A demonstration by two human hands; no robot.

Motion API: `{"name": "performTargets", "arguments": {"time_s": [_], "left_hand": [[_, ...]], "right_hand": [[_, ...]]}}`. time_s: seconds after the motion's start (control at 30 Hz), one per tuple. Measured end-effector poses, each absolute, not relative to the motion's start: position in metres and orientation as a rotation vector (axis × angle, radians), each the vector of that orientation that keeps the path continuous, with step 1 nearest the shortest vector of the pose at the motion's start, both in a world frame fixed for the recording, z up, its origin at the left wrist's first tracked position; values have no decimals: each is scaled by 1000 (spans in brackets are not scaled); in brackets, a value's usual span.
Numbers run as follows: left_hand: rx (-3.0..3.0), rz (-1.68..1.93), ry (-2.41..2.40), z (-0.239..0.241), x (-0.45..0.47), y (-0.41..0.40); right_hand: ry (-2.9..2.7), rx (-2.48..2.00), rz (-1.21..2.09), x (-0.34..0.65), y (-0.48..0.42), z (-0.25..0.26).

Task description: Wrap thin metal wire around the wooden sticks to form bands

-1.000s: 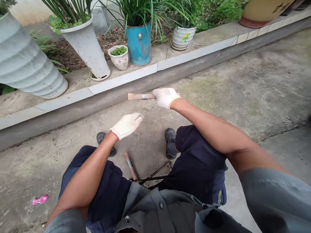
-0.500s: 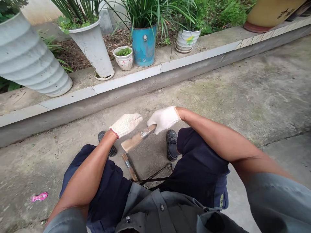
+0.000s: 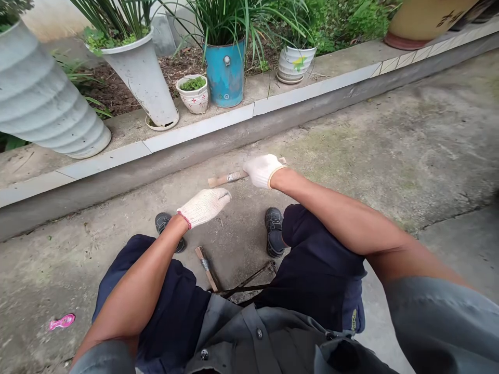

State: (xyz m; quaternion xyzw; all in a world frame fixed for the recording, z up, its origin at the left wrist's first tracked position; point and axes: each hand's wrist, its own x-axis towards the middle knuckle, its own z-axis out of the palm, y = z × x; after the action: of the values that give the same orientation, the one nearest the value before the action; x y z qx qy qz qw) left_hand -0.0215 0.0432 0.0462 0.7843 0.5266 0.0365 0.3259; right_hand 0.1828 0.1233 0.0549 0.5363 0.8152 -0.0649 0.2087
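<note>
Head view: person seated on a concrete yard, both hands in white knit gloves, seen from above.
Right hand [image 3: 263, 170]: fist wrapped around a wooden tool handle [image 3: 228, 178]; the handle sticks out to the left of the fist, nearly level, with a metal wire binding near the glove and a short end showing past the wrist side.
Left hand [image 3: 205, 205]: flat, fingers stretched out together and holding nothing, below and left of the handle and clear of it.
Second handle [image 3: 207, 267]: another wooden piece with a metal band lies on the ground between the knees, next to dark thin metal rods [image 3: 249, 279].
Writing: small yellow mark on the dark trousers [image 3: 353, 319] at the right thigh, too small to read; dark painted strokes on the yellow pot [image 3: 421, 18] at top right, cut off and unreadable.
Blue drum pot [image 3: 225, 72]: on the tiled ledge [image 3: 117, 156], filled with long grass-like leaves, a round knob on its front.
Small white bowl pot [image 3: 193, 96]: red pattern, holds low green sprouts, just left of the blue pot.
Tall white cone pot [image 3: 138, 78]: leafy weeds and blades on top.
Ribbed white pot [image 3: 42, 98]: tilted, far left; contents mostly out of frame.
Round white pot [image 3: 295, 62]: right of the blue pot, green-yellow motif, grass leaves inside.
Pink object [image 3: 62, 322]: small, on the concrete at lower left.
</note>
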Motion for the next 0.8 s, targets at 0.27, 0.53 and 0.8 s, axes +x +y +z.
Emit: {"name": "performTargets", "arguments": {"time_s": [0.27,0.53,0.8], "left_hand": [[2108,121,1429,44,-27,48],[1929,131,1227,40,-27,45],[2023,144,1105,37,-22,41]], "right_hand": [[2345,864,-559,184,100,49],[2542,1020,-1088,212,110,71],[2649,1498,-996,207,118,81]]}}
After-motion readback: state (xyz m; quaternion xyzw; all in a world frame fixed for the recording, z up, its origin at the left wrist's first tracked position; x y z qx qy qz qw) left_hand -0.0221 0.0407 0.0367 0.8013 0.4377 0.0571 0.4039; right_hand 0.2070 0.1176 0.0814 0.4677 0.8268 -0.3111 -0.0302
